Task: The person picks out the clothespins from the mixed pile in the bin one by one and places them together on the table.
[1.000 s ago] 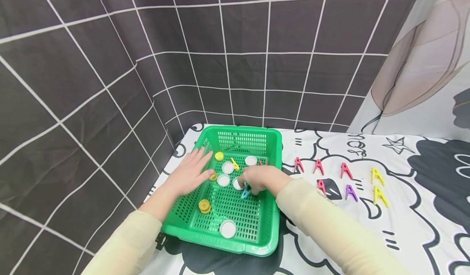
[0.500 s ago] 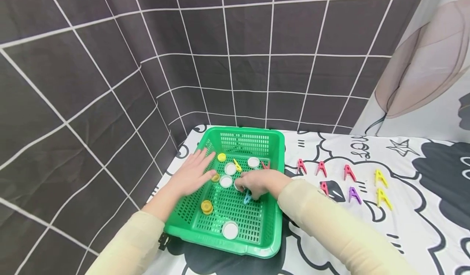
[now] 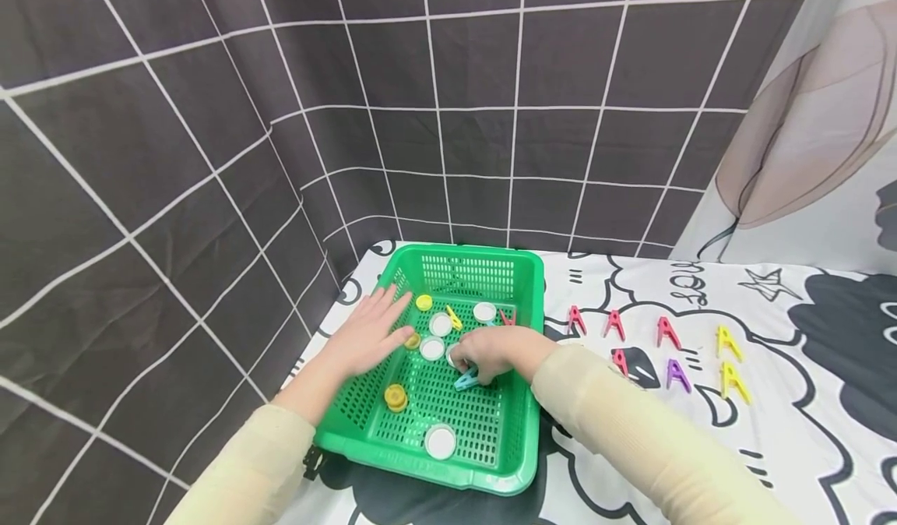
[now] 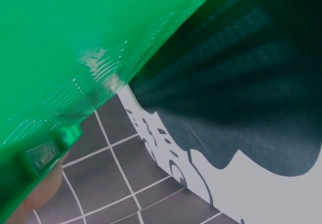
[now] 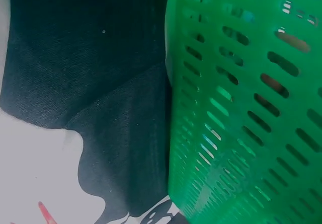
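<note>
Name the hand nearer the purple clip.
Right. The right hand is inside the green basket, left of the purple clip; the left hand is farther, at the basket's left side.

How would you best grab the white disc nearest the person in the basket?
Probably pinch opposite edges of the white disc, coming from above: it is round, seems to lie flat, and the green basket walls it in all round.

A light-blue clothespin [image 3: 465, 380], partly hidden, sits prongs leftward inside the upright, perforated green basket [image 3: 429, 400].
</note>
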Demonstrator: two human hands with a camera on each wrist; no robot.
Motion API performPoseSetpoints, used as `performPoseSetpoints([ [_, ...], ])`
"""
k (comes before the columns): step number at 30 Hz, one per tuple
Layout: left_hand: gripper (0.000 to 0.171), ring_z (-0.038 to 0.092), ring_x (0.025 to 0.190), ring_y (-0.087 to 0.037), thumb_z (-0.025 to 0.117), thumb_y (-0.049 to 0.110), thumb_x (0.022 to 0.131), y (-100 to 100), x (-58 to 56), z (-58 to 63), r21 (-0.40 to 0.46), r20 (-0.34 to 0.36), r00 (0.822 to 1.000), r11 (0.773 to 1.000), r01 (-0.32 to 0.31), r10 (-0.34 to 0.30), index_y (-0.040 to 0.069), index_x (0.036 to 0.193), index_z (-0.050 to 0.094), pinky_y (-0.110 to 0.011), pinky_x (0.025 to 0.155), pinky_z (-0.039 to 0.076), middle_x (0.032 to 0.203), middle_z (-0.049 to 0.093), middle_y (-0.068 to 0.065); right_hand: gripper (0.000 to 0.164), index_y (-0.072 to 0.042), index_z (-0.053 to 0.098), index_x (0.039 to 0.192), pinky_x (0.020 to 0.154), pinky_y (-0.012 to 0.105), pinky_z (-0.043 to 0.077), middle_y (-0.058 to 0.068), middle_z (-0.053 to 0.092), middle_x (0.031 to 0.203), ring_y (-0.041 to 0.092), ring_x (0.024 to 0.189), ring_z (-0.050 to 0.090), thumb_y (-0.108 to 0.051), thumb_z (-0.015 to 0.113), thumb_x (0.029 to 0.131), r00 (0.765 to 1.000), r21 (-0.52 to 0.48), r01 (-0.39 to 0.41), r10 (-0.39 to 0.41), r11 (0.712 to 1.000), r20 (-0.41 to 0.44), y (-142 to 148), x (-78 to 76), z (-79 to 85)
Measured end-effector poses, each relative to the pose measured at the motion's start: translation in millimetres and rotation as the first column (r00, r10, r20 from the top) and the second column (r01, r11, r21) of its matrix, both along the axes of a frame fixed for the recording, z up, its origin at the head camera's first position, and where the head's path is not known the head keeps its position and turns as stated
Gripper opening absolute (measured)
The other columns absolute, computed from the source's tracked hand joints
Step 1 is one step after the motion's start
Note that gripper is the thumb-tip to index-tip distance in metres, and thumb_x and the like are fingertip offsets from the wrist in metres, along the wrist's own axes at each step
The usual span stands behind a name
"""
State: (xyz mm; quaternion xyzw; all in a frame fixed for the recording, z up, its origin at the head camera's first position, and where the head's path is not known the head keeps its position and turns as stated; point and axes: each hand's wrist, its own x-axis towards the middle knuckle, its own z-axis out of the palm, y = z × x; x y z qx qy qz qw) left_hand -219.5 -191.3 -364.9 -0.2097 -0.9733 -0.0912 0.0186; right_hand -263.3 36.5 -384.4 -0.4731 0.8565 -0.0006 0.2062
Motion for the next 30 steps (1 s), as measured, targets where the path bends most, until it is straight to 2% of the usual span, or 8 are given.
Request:
performPoseSetpoints([
  [4,0.068,0.011,0.139,-0.040,0.030,0.052,0.099,-0.4,0.3,-1.7,0.000,0.002,1.000,1.000,0.003,-0.003,0.007,0.149,0.022,-0.047,0.113,0.007,0.152,0.017,-0.023,0.021,-0.023,0.059,0.087,0.072,0.026,0.046,-0.007,0.053,0.088,0.010,0.081,0.050,-0.009,0.073,0.080,0.999,-0.091,0.018,-0.014,0.996,0.042,1.2,-1.1,1.5],
  [7,0.068,0.011,0.140,-0.039,0.029,0.052,0.099,-1.5,-0.1,-2.6,-0.004,-0.003,1.000,1.000,-0.003,0.003,0.008,0.149,0.022,-0.047,0.113,0.006,0.152,0.017,-0.022,0.021,-0.021,0.060,0.091,0.075,0.028,0.047,-0.006,0.055,0.094,0.011,0.085,0.051,-0.009,0.071,0.079,0.998,-0.207,0.048,-0.038,0.977,0.052,1.9,-2.3,5.6],
  [9,0.067,0.011,0.140,-0.039,0.029,0.052,0.099,-2.0,-0.1,-2.4,-0.002,-0.007,1.000,1.000,-0.004,0.004,0.008,0.149,0.022,-0.047,0.113,0.006,0.152,0.017,-0.022,0.019,-0.019,0.061,0.093,0.077,0.029,0.047,-0.003,0.056,0.096,0.013,0.087,0.053,-0.011,0.070,0.079,0.998,-0.313,0.065,-0.055,0.948,0.041,2.7,-2.9,9.1],
  [12,0.067,0.011,0.140,-0.039,0.029,0.052,0.099,-1.8,-0.2,-1.3,0.008,0.000,1.000,1.000,-0.006,0.006,0.009,0.149,0.022,-0.047,0.113,0.007,0.152,0.017,-0.022,0.020,-0.015,0.062,0.098,0.078,0.030,0.048,0.001,0.057,0.098,0.016,0.089,0.054,-0.014,0.067,0.078,0.997,-0.464,0.068,-0.081,0.883,-0.009,5.3,-3.6,13.0],
  [15,0.067,0.011,0.140,-0.039,0.029,0.052,0.099,-1.0,-0.1,0.2,0.015,0.005,1.000,1.000,-0.001,0.001,0.007,0.149,0.023,-0.048,0.113,0.007,0.152,0.017,-0.022,0.023,-0.012,0.063,0.101,0.078,0.030,0.048,0.002,0.058,0.097,0.016,0.089,0.054,-0.016,0.066,0.079,0.991,-0.560,0.074,-0.125,0.825,-0.054,9.3,-3.1,15.8],
  [19,0.067,0.011,0.140,-0.039,0.029,0.051,0.099,-0.2,-0.5,1.8,0.014,0.003,1.000,1.000,0.002,-0.002,0.006,0.148,0.025,-0.048,0.113,0.007,0.152,0.017,-0.023,0.025,-0.010,0.065,0.103,0.078,0.030,0.048,0.001,0.059,0.095,0.016,0.088,0.054,-0.018,0.066,0.079,0.980,-0.617,0.099,-0.183,0.781,-0.074,15.7,-1.2,18.6],
  [26,0.067,0.010,0.140,-0.039,0.028,0.051,0.099,-0.1,-0.8,2.1,0.010,0.009,1.000,1.000,0.009,-0.009,0.005,0.148,0.024,-0.047,0.113,0.006,0.152,0.016,-0.023,0.023,-0.009,0.064,0.101,0.082,0.031,0.049,0.005,0.060,0.098,0.018,0.091,0.057,-0.017,0.067,0.080,0.970,-0.664,0.145,-0.237,0.733,-0.051,27.7,1.2,22.8],
  [30,0.067,0.009,0.140,-0.039,0.029,0.051,0.099,-0.3,-0.2,1.7,0.016,0.016,1.000,1.000,0.006,-0.007,0.005,0.148,0.024,-0.047,0.113,0.005,0.152,0.016,-0.023,0.022,-0.007,0.063,0.099,0.079,0.031,0.049,0.004,0.059,0.096,0.018,0.088,0.057,-0.015,0.066,0.079,0.967,-0.696,0.146,-0.250,0.703,-0.049,35.9,2.3,28.7],
])
